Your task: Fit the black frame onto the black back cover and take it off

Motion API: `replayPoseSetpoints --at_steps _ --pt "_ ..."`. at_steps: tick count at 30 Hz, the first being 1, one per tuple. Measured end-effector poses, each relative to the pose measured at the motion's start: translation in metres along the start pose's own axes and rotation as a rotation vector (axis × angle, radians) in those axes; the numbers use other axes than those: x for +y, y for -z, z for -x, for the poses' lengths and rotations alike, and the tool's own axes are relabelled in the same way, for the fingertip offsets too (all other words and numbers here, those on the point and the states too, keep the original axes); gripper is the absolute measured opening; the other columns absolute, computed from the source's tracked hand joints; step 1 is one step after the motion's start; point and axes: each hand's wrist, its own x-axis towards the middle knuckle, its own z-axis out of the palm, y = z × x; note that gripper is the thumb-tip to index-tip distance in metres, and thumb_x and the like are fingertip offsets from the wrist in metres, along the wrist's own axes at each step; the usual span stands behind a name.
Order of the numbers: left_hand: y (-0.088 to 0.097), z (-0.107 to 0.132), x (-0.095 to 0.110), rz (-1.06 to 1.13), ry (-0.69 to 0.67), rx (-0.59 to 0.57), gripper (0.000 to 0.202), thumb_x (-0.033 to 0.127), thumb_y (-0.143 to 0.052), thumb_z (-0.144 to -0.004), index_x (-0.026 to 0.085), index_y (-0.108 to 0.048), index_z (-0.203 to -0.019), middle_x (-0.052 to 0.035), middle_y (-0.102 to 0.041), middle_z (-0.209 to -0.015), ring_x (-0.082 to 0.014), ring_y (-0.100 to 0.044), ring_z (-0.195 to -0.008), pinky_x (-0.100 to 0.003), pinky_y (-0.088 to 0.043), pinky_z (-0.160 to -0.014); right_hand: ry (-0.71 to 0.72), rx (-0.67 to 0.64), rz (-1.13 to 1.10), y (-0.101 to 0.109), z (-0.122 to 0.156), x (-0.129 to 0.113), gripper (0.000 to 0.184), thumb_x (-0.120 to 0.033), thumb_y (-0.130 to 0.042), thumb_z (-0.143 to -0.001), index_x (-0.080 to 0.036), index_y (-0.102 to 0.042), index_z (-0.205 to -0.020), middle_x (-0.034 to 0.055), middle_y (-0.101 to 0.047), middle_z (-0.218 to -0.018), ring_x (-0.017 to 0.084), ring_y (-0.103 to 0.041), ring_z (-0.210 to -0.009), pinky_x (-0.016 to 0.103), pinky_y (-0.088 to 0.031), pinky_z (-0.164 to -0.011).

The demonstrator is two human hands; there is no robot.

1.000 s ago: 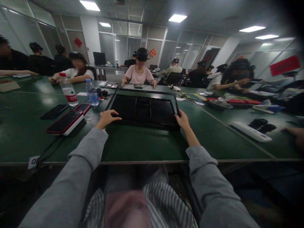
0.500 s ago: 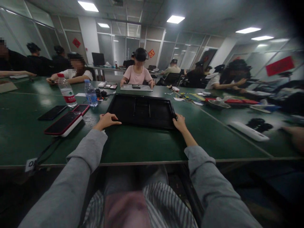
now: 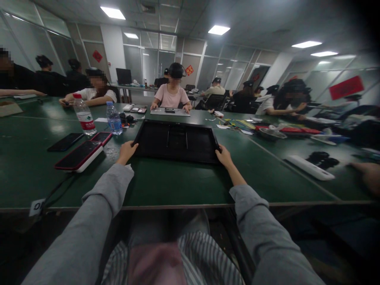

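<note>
In front of me on the green table point(image 3: 178, 184) lies a black tray-like panel point(image 3: 151, 140), wide and rectangular, with a raised rim. Two thin metal bars and a recessed middle show on its upward face; its exact kind is unclear. My left hand point(image 3: 127, 151) grips its near left corner, thumb over the rim and the other fingers partly hidden. At the right edge, close to the near corner, my right hand point(image 3: 224, 155) is closed on the rim in the same way.
Left of the panel stand two water bottles point(image 3: 114, 120), with phones point(image 3: 78, 154) nearby, one on a white block with a cable. A white bar-shaped device point(image 3: 310, 168) and black object point(image 3: 323, 159) lie right. Across the table a person in pink point(image 3: 172, 94) handles a flat board point(image 3: 162, 112).
My left hand has drawn back leftward from the panel's near edge and closed on its left corner. The right hand keeps its place on the right rim. The panel has barely moved.
</note>
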Motion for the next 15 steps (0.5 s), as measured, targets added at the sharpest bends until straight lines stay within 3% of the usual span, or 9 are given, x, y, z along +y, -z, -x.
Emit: replayPoseSetpoints --at_steps 9,15 --pt "0.007 0.008 0.010 -0.057 -0.001 0.014 0.037 0.040 -0.074 -0.098 0.012 -0.081 -0.121 -0.0204 -0.082 -0.125 -0.0364 -0.076 -0.123 -0.041 -0.055 -0.105 -0.044 -0.123 -0.217 0.013 -0.006 0.000 0.060 -0.025 -0.067 -0.077 -0.025 -0.069 -0.137 0.0096 -0.080 -0.117 0.031 -0.075 -0.118 0.061 -0.059 -0.115" --pt "0.001 0.008 0.011 -0.017 0.011 0.051 0.036 0.041 -0.075 -0.097 0.014 -0.081 -0.121 -0.0197 -0.082 -0.124 -0.0357 -0.076 -0.122 -0.042 -0.055 -0.106 -0.066 -0.058 -0.206 0.013 -0.003 -0.005 0.057 -0.024 -0.070 -0.079 -0.025 -0.070 -0.136 0.0109 -0.079 -0.128 0.032 -0.072 -0.130 0.062 -0.052 -0.124"
